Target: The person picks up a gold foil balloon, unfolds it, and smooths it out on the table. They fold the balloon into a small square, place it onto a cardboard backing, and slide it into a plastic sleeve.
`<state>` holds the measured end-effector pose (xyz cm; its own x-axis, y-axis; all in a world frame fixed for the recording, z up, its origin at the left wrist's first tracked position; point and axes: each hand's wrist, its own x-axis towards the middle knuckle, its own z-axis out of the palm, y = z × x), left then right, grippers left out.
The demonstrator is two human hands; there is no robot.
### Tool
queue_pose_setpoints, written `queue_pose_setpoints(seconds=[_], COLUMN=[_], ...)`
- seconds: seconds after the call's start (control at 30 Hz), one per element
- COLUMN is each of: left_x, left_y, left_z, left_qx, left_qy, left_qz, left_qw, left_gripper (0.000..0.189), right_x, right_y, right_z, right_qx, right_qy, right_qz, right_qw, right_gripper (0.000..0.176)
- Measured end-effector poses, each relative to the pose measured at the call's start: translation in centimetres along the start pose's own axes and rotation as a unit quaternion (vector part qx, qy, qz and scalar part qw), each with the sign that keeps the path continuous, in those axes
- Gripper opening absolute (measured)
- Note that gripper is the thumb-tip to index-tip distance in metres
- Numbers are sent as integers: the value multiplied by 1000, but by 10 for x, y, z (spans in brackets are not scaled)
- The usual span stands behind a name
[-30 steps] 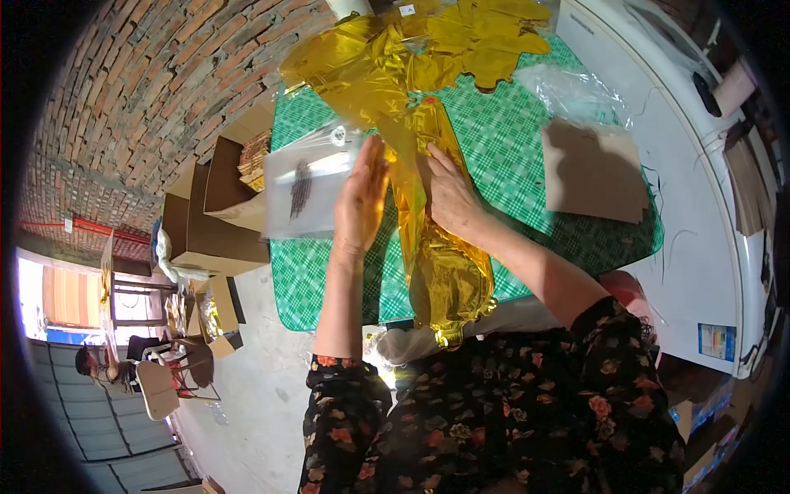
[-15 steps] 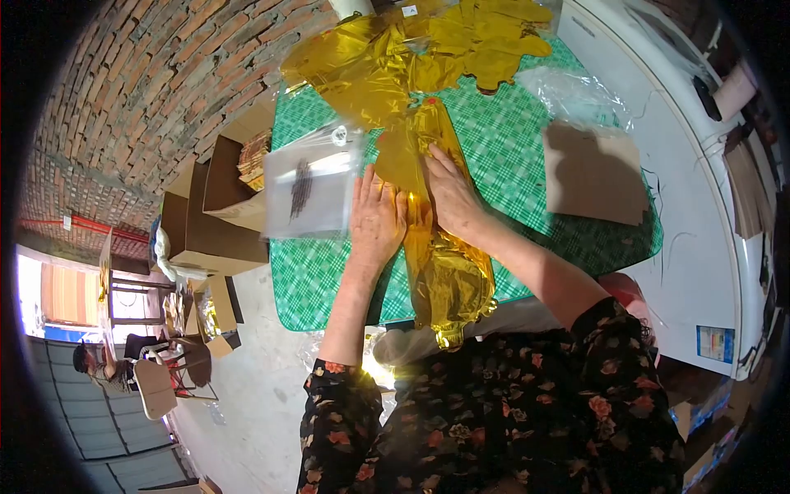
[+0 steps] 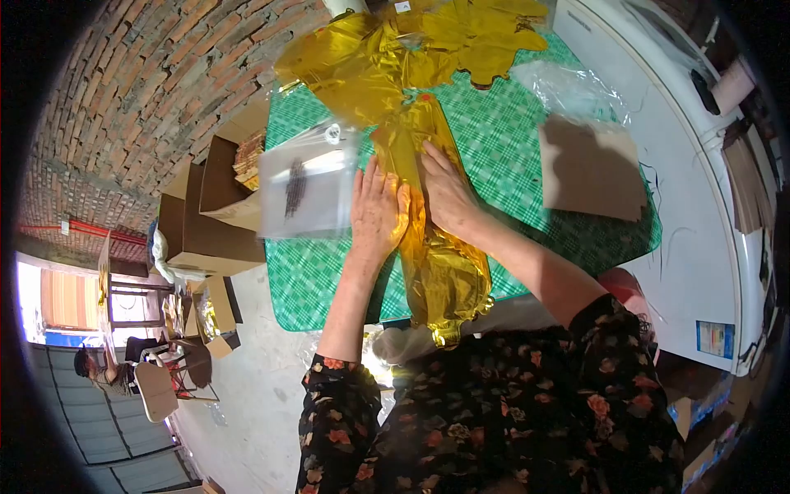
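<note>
A long gold foil balloon (image 3: 448, 284), flat and wrinkled, runs up the green checked tablecloth (image 3: 502, 144) and hangs over its near edge. My left hand (image 3: 378, 207) lies along the foil's left side, fingers stretched out. On the other side my right hand (image 3: 448, 191) presses flat, its fingers pointing up and left. Neither hand is wrapped round anything. Beyond them, more flat gold foil (image 3: 346, 62) spreads across the far end of the table, with a small white label (image 3: 402, 7) on it.
Clear plastic bags (image 3: 309, 185) lie left of my hands. Brown cardboard (image 3: 591, 169) and crumpled clear film (image 3: 572, 90) lie on the right. A white fridge-like appliance (image 3: 699, 247) borders the table. Open cardboard boxes (image 3: 185, 218) stand at left, and a person (image 3: 107, 370) sits farther off.
Both hands stay flat on the foil in nearly the same place. The view has shifted slightly, and the foil beside my left hand looks a little more bunched.
</note>
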<state>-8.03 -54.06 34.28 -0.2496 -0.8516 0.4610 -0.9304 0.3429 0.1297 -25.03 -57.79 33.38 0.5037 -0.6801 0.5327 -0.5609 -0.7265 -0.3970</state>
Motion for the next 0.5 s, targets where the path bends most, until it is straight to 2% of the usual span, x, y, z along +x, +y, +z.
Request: queue_pose_setpoints(seconds=[0.03, 0.13, 0.23, 0.5], left_x=[-1, -4, -8, -8], left_y=[-1, -5, -6, -7], left_z=[1, 6, 11, 13], left_qx=[6, 11, -1, 27], left_qy=[-13, -33, -30, -41], left_qz=[3, 17, 31, 36], left_qw=[1000, 999, 999, 998], left_gripper=[43, 45, 50, 54], right_x=[1, 0, -3, -1], right_y=[-3, 2, 6, 5], right_z=[-4, 11, 14, 11], right_qx=[6, 26, 4, 45], right_qy=[16, 9, 2, 25], right_qz=[-17, 63, 64, 75], right_qw=[1000, 998, 998, 996], right_gripper=[45, 44, 44, 47])
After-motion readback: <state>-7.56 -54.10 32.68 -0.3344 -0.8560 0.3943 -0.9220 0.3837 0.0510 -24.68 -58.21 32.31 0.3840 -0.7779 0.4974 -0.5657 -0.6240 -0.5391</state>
